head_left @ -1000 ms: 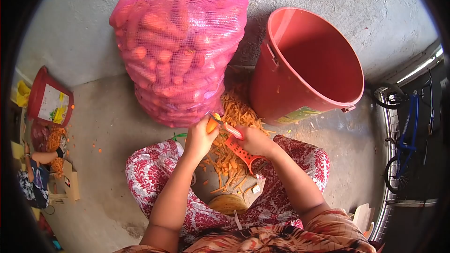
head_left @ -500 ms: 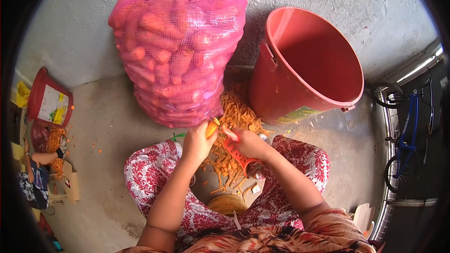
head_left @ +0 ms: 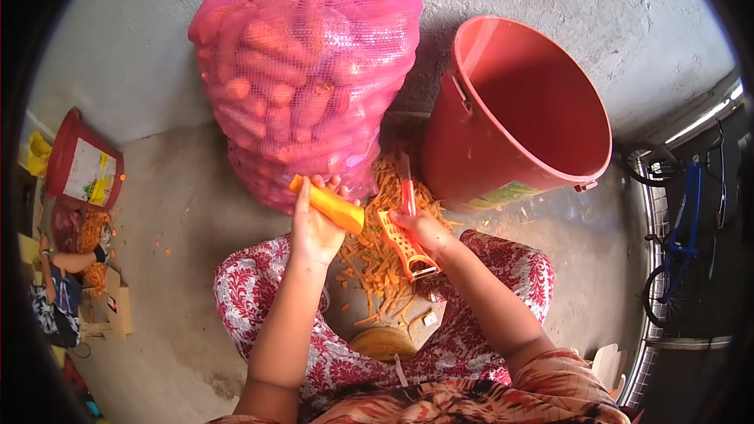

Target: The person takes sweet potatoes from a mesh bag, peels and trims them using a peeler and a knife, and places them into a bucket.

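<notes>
Across the palm of my left hand [head_left: 314, 234] lies a peeled carrot [head_left: 334, 207], held between thumb and fingers, its wide cut end toward the right. My right hand [head_left: 430, 234] is closed around an orange vegetable peeler [head_left: 404, 248] with holes in its body and a metal blade at the near end. A red-handled knife [head_left: 408, 195] sticks out of the same hand, its blade pointing away from me. Below both hands, a heap of carrot peelings [head_left: 382, 271] covers the floor between my legs.
A pink mesh sack [head_left: 306, 86] full of carrots stands ahead, beside a large red bucket [head_left: 471, 149]. To the left are another red bucket [head_left: 67, 161], a cardboard box [head_left: 119, 305] and another person's arm [head_left: 75, 263]. A blue bicycle [head_left: 687, 220] stands at right.
My left hand has turned palm up, showing more of the carrot. My right hand has turned, so the peeler's blade end and the knife show more plainly. The two hands are farther apart.
</notes>
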`<state>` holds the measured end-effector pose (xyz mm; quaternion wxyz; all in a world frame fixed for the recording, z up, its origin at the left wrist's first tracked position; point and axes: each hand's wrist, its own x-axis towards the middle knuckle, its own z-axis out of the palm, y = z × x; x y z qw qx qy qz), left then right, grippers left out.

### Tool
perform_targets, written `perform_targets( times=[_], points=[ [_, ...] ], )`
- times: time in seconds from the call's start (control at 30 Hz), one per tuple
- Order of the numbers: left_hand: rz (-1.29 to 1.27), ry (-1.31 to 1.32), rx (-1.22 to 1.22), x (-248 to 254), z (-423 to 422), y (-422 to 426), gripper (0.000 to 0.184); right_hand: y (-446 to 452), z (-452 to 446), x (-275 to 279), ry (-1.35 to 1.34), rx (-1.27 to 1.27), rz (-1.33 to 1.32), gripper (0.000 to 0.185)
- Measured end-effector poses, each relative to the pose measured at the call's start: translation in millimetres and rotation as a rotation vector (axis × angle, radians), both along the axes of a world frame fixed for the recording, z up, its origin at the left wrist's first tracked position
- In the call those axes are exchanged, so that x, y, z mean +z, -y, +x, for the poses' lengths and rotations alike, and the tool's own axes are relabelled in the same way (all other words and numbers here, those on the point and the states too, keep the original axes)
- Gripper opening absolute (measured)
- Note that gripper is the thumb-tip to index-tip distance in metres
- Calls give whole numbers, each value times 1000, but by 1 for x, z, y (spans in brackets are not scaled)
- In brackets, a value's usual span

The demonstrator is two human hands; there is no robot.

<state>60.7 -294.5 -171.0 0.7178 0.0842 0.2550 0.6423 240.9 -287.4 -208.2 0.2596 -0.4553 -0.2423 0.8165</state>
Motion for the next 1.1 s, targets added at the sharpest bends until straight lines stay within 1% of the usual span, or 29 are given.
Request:
perform_targets(
  times=[0.03,0.13,0.17,0.27,0.3,0.37,0.4,0.43,0.5,0.57,0.6,0.67,0.7,0.73,0.8,0.83,0.87,0.9,0.93,0.97,1.03,1.07,1.1],
  points=[
    [44,98,28,1,0,1,28,1,-4,14,-22,-30,-4,22],
    [26,-14,71,-10,7,0,35,4,-3,22,-333,73,-138,27],
    [32,-77,90,-12,9,1,39,5,-5,27,-231,68,-103,30],
    [-26,-115,85,-16,8,-3,41,-1,0,15,-512,40,-257,31],
    [-21,-164,39,-15,6,-3,38,-1,-1,21,-476,10,-186,34],
    [-12,-268,-46,-13,0,-1,34,-5,-3,35,-395,-176,-132,36],
    [33,-352,-55,-9,0,0,31,-8,-4,40,-354,-270,-106,37],
    [78,-436,-66,-4,0,2,29,-11,4,37,-487,-201,-46,29],
    [119,-572,-94,6,2,4,29,-15,13,36,-456,-239,-68,29],
    [187,-587,-221,10,1,5,32,-18,15,35,-385,-268,-38,29],
    [221,-594,-284,11,1,6,33,-18,17,36,-391,-231,-23,29],
    [208,-747,-362,7,4,7,34,-18,21,39,-403,-153,9,30],
    [187,-824,-400,3,6,6,34,-16,16,43,-379,-172,33,31],
    [165,-901,-437,1,8,5,34,-15,13,47,-336,-189,70,28],
    [112,-920,-530,-1,10,6,34,-12,9,50,-247,-224,143,23],
    [91,-951,-581,-2,9,5,33,-13,7,41,-255,-254,157,17],
    [71,-982,-633,-5,8,5,33,-14,8,33,-112,-219,282,16],
    [295,-1306,-499,-13,8,2,28,-14,8,31,32,-182,407,15],
    [227,-1247,-470,-20,6,2,27,-14,7,30,176,-144,532,15],
    [158,-1187,-443,-25,5,1,25,-12,9,31,355,-143,595,12],
    [59,-1113,-369,-21,5,0,23,-8,13,30,563,-27,717,12],
    [43,-1074,-384,-19,3,-1,23,-5,14,29,668,34,776,13],
    [27,-1035,-398,-16,0,-2,23,-2,10,28,721,78,896,17]
  ],
)
